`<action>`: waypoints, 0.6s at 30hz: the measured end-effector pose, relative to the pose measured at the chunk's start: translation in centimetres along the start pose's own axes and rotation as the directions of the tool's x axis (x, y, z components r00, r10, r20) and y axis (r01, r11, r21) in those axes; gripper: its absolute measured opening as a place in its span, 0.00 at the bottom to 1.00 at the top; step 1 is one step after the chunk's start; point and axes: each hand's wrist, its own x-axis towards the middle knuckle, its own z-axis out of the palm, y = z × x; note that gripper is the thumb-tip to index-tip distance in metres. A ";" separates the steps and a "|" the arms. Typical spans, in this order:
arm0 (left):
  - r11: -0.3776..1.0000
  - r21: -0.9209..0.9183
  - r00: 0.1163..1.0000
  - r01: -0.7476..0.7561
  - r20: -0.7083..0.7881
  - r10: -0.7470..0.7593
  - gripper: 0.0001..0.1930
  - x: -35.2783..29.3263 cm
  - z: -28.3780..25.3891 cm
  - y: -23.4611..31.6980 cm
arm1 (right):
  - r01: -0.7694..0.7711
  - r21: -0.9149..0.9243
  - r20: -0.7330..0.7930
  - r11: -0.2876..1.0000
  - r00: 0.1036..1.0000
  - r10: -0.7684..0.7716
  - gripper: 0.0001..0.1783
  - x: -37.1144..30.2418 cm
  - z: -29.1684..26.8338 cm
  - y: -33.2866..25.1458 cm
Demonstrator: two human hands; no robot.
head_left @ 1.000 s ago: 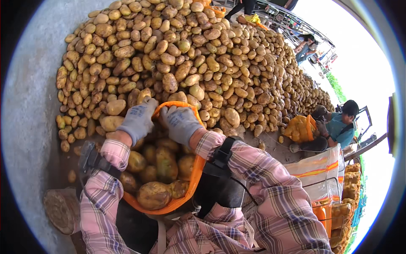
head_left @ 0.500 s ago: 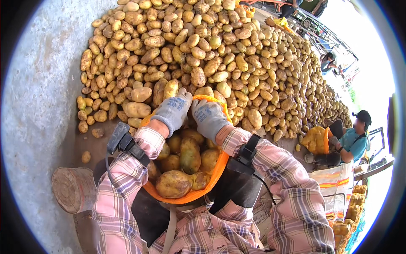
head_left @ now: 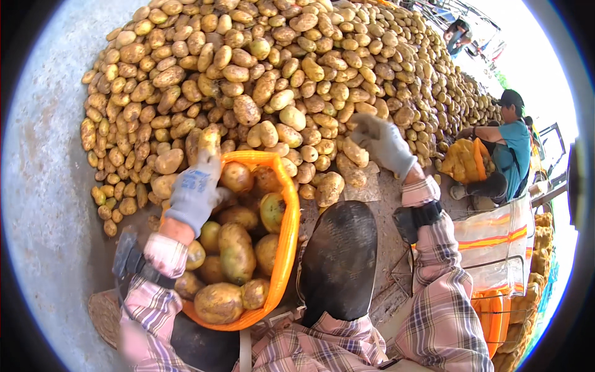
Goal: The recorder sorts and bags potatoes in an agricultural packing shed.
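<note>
At the person's lap in the head view, the wide-mouthed bag with a thick orange woven rim (head_left: pixel 288 229) sits in front of the heap of tan, soil-smeared potatoes (head_left: pixel 282 98). Half a second ago both hands met at its far edge; now the grey-gloved right hand (head_left: pixel 387 146) is away over the heap, its fingers loosely parted with nothing seen between them, just beside an oblong yellow potato (head_left: pixel 355 152). The grey-gloved left hand (head_left: pixel 193 193) overlaps the bag's far-left rim; whether it grips anything, I cannot tell. The mouth now probably depends on one hand at most, yet gapes in a long oval, showing plump yellow-brown potatoes (head_left: pixel 237 253), some greenish, reaching close to the near rim
</note>
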 end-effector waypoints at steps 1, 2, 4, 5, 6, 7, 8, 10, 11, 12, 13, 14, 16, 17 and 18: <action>0.994 -0.055 0.993 -0.090 -0.082 0.085 0.27 0.7 2.2 0.0 | 0.048 -0.210 0.004 0.976 0.999 -0.048 0.27 -0.5 0.0 7.2; 0.992 -0.094 0.994 -0.086 -0.080 0.079 0.26 0.4 2.1 0.0 | -0.174 -0.111 -0.013 0.978 0.985 0.174 0.23 -1.3 1.9 9.7; 0.994 -0.109 0.997 -0.016 -0.081 0.008 0.26 -1.1 -1.0 0.3 | 0.173 -0.401 0.019 0.900 0.983 -0.180 0.18 -2.0 5.8 17.7; 0.987 -0.160 0.996 -0.028 -0.084 0.015 0.27 -0.8 -0.3 0.5 | -0.035 -0.366 0.003 0.930 0.999 0.039 0.19 -3.5 6.8 19.5; 0.985 -0.169 0.998 0.015 -0.062 -0.026 0.27 -1.2 -0.1 0.0 | -0.345 -0.162 -0.029 0.924 0.938 0.345 0.19 -3.6 8.5 18.4; 0.989 -0.138 0.997 0.052 -0.041 -0.058 0.26 -1.7 -0.1 -0.7 | -0.387 -0.137 -0.039 0.912 0.922 0.385 0.21 -3.5 10.4 18.3; 0.990 -0.131 0.998 0.055 -0.019 -0.058 0.26 -1.8 -0.2 -1.1 | -0.429 -0.119 -0.055 0.895 0.903 0.425 0.23 -3.3 11.7 18.4; 0.988 -0.152 0.993 0.014 -0.110 -0.031 0.29 -1.2 0.2 -0.9 | -0.505 0.047 -0.110 0.862 0.855 0.507 0.25 -2.8 12.9 20.9; 0.986 -0.164 0.995 0.012 -0.091 -0.027 0.29 -0.9 0.4 -0.5 | -0.534 0.215 -0.154 0.818 0.809 0.568 0.27 -2.6 13.7 22.3; 0.983 -0.183 0.995 0.013 -0.098 -0.031 0.30 -0.7 0.3 -0.1 | -0.542 0.215 -0.141 0.812 0.806 0.575 0.27 -2.1 14.8 22.8; 0.980 -0.201 0.994 0.014 -0.105 -0.036 0.32 -0.5 0.3 0.1 | -0.594 0.159 -0.200 0.788 0.762 0.615 0.28 -1.7 16.0 23.1; 0.980 -0.199 0.995 0.022 -0.094 -0.041 0.32 -0.5 0.5 0.3 | -0.644 0.105 -0.263 0.758 0.717 0.645 0.29 -1.3 17.0 23.3; 0.999 -0.043 0.996 0.018 -0.082 -0.022 0.34 -1.2 0.4 -0.5 | -0.571 0.050 -0.300 0.819 0.774 0.558 0.31 1.3 18.6 21.7; 0.996 -0.078 0.995 0.034 -0.095 -0.042 0.34 -1.5 0.4 -0.5 | -0.504 -0.004 -0.344 0.864 0.812 0.472 0.32 2.7 19.2 20.9; 0.996 -0.072 0.993 0.054 -0.097 -0.061 0.34 -1.6 0.2 -0.4 | -0.436 -0.061 -0.383 0.898 0.841 0.383 0.33 3.8 19.5 20.1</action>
